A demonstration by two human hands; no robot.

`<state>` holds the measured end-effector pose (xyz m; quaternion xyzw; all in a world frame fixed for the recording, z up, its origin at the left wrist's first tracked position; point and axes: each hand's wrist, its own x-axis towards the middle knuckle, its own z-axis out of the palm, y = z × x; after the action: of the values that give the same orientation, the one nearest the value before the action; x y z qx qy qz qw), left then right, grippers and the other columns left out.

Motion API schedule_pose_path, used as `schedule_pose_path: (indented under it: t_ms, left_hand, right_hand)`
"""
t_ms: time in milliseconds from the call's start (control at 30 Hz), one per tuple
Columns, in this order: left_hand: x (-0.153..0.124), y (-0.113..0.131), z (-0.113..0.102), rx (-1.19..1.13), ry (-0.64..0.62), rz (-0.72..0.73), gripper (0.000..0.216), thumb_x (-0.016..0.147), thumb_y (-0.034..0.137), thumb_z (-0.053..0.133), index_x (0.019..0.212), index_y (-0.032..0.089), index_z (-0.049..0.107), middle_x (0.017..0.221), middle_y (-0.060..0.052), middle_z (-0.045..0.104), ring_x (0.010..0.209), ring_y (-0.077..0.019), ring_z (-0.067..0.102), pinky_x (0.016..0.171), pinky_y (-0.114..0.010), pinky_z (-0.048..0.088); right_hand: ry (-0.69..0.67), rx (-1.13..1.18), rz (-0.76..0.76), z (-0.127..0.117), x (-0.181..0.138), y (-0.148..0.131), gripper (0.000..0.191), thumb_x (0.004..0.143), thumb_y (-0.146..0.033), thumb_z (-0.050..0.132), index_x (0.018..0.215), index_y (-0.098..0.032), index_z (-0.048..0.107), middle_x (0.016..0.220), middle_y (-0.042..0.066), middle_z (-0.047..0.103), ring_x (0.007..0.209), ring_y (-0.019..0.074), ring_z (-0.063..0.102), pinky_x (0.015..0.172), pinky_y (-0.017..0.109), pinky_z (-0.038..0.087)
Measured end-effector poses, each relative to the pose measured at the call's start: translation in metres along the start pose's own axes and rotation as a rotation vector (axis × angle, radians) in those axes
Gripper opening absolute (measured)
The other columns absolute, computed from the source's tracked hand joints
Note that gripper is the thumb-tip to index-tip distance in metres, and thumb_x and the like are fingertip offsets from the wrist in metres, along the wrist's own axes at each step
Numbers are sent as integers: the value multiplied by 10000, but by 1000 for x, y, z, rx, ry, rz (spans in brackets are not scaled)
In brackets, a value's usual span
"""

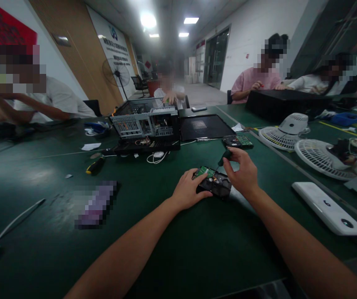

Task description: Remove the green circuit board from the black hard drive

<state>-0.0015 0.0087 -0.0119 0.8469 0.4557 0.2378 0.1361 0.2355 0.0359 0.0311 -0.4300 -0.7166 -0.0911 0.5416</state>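
A hard drive (217, 185) with a black body and a green circuit board lies on the dark green table. My left hand (191, 189) is closed on its left end, thumb along the near edge and fingers over the board. In my right hand (242, 172) is a screwdriver (224, 158) with a dark green handle, pinched between thumb and fingers. Its thin shaft slants down to the left toward the board; whether the tip touches a screw is too small to tell. A second hard drive (238, 141), board side up, rests just beyond my right hand.
An opened computer case (147, 126) stands ahead, beside a black panel (206, 126). Left are a yellow-and-black screwdriver (95, 166) and a phone (97, 204). White fan parts (284, 132) and a white oblong device (328, 207) lie right. Several people sit around the table.
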Motion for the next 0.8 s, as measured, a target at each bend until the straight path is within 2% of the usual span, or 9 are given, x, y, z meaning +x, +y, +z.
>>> schedule_pose_path:
  t_ms: [133,300,433,567,667,800]
  left_hand:
    - [0,0,-1,-3,-6,-2,777,838,710,668,1492,316,518,1558,-121,376,1420,-375,384,1162,-562,376]
    - [0,0,0,-1,-3,5,786,834,712,671,1492,309,519,1559,-123,371,1410,-371,397,1160,-548,384]
    - [0,0,0,10,1,7,781,837,711,667,1494,317,515,1559,-120,371,1414,-373,390,1157,-557,383]
    - [1,0,0,12,-10,2,780,841,712,662,1496,318,510,1563,-126,368,1420,-382,383,1150,-574,385]
    - [1,0,0,14,-15,7,784,845,715,653,1499,306,510,1560,-131,370,1418,-376,387,1155,-561,384]
    - [1,0,1,17,-5,7,779,844,707,662,1497,311,511,1549,-125,384,1415,-371,392,1162,-560,376]
  right_hand:
    - [7,-29,-16,-3,2,-1,356,907,-293,704,1241,-241,590,1171,94,623,805,189,673,782,402,621]
    - [-46,50,-31,-4,2,-5,397,921,-253,656,1304,-237,553,1245,118,613,956,227,683,808,396,625]
    - [-70,45,9,-3,1,-7,405,918,-254,665,1304,-238,545,1113,78,647,791,192,689,801,413,615]
    - [-50,37,26,-3,1,-9,395,887,-304,728,1241,-225,572,1117,83,615,721,165,667,727,384,612]
    - [-65,66,50,-4,2,-12,392,901,-314,714,1255,-229,569,1110,85,633,775,184,687,720,373,617]
    - [-120,143,64,-5,1,-15,404,950,-281,637,1334,-250,516,1175,87,683,906,213,724,844,409,617]
